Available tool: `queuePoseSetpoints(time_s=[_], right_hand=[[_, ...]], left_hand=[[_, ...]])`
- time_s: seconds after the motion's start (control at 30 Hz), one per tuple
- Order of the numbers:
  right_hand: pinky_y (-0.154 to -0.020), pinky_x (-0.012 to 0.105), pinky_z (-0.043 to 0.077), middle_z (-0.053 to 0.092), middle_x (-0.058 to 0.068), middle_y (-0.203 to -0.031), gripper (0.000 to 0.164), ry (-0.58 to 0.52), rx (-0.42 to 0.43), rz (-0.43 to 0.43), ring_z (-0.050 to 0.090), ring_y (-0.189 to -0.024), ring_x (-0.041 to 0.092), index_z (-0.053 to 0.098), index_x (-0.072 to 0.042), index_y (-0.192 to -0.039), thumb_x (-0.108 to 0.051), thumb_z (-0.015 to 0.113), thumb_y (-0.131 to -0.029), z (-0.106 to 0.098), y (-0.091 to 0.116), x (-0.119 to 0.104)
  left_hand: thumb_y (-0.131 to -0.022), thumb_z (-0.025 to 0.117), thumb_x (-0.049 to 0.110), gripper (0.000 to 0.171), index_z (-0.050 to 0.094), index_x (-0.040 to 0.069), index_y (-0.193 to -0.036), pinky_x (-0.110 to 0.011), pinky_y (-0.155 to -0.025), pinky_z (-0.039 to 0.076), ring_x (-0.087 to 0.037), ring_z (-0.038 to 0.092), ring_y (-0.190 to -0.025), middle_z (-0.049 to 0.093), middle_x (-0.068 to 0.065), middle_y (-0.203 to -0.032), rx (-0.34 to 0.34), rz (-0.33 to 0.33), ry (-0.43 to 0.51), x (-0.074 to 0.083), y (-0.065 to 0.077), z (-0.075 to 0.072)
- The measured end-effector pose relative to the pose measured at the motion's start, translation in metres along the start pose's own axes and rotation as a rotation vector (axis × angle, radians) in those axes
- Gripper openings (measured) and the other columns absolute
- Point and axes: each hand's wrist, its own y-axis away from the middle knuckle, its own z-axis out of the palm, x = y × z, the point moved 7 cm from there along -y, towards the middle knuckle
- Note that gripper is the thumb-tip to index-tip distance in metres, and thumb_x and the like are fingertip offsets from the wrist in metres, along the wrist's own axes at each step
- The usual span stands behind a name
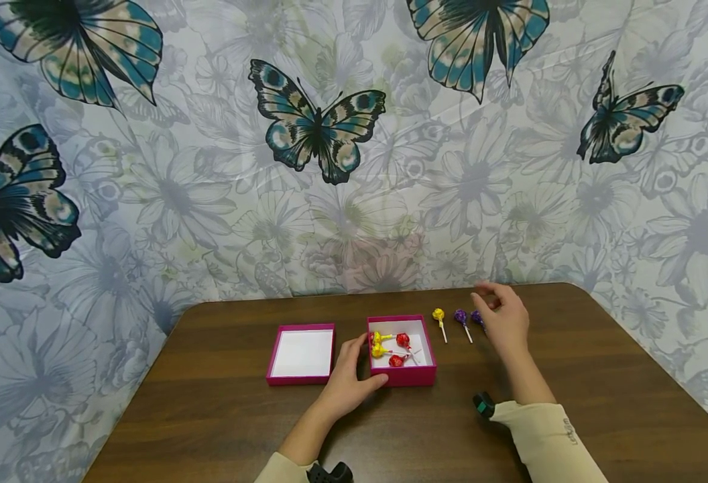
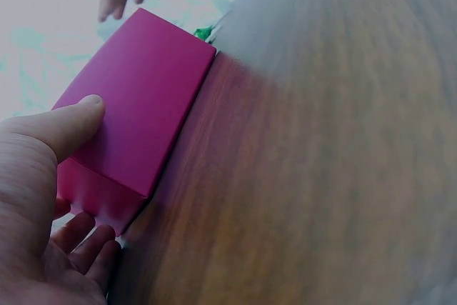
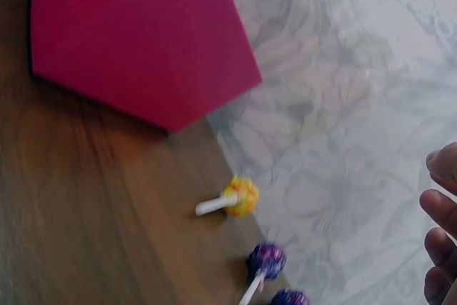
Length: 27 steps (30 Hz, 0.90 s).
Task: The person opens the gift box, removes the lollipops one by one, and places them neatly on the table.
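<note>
A magenta box (image 1: pixel 405 377) with a white inside holds yellow lollipops (image 1: pixel 379 350) and red lollipops (image 1: pixel 403 340). My left hand (image 1: pixel 349 382) grips its near left corner, thumb on the front wall (image 2: pixel 136 119) and fingers along the left side. To the right of the box, a yellow lollipop (image 1: pixel 438 315) and two purple lollipops (image 1: pixel 461 316) lie in a row. Over the right end of that row is my right hand (image 1: pixel 505 320), fingers loosely bent, partly covering one purple lollipop (image 1: pixel 477 316). In the right wrist view its fingertips (image 3: pixel 439 208) hold nothing.
A magenta lid (image 1: pixel 301 354), white side up, lies left of the box. Past the box, the left wrist view shows a small green item (image 2: pixel 203 32). The wooden table (image 1: pixel 209 409) ends at the back against a butterfly-print cloth (image 1: pixel 354 228).
</note>
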Motion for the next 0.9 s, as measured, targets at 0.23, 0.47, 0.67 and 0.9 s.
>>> queuePoseSetpoints(time_s=[0.23,0.47,0.67,0.9], right_hand=[[-0.066,0.026,0.036,0.07,0.01,-0.091,0.021,-0.037,0.002,-0.193,0.048,-0.074,0.017,0.074,-0.009,-0.107,-0.01,0.077,-0.086,0.002,0.004,-0.033],[-0.06,0.018,0.046,0.07,0.006,-0.1,0.024,-0.136,-0.146,-0.251,0.052,-0.072,0.011,0.073,-0.013,-0.111,-0.011,0.077,-0.087,0.014,0.012,-0.051],[-0.063,0.02,0.049,0.069,0.006,-0.101,0.024,-0.151,-0.344,-0.257,0.056,-0.075,0.01,0.072,-0.016,-0.112,-0.014,0.076,-0.089,0.033,0.02,-0.056],[-0.071,0.028,0.051,0.071,0.004,-0.107,0.026,-0.123,-0.483,-0.275,0.055,-0.088,0.015,0.072,-0.017,-0.113,-0.016,0.076,-0.088,0.05,0.032,-0.061]], left_hand=[[-0.085,0.077,0.039,0.089,0.03,0.01,-0.155,-0.059,-0.115,0.035,-0.035,0.042,-0.138,0.038,-0.016,-0.149,0.004,0.01,-0.002,-0.001,0.0,0.0],[-0.085,0.076,0.041,0.09,0.03,0.01,-0.155,-0.058,-0.116,0.036,-0.033,0.043,-0.139,0.038,-0.015,-0.149,0.0,0.008,-0.005,-0.002,-0.001,0.0],[-0.084,0.077,0.038,0.09,0.03,0.01,-0.155,-0.059,-0.116,0.035,-0.034,0.042,-0.139,0.038,-0.016,-0.149,0.012,0.019,0.001,-0.002,-0.002,-0.001],[-0.085,0.077,0.038,0.089,0.031,0.009,-0.155,-0.059,-0.116,0.035,-0.035,0.043,-0.139,0.038,-0.016,-0.149,0.014,0.029,0.01,-0.001,-0.002,0.0]])
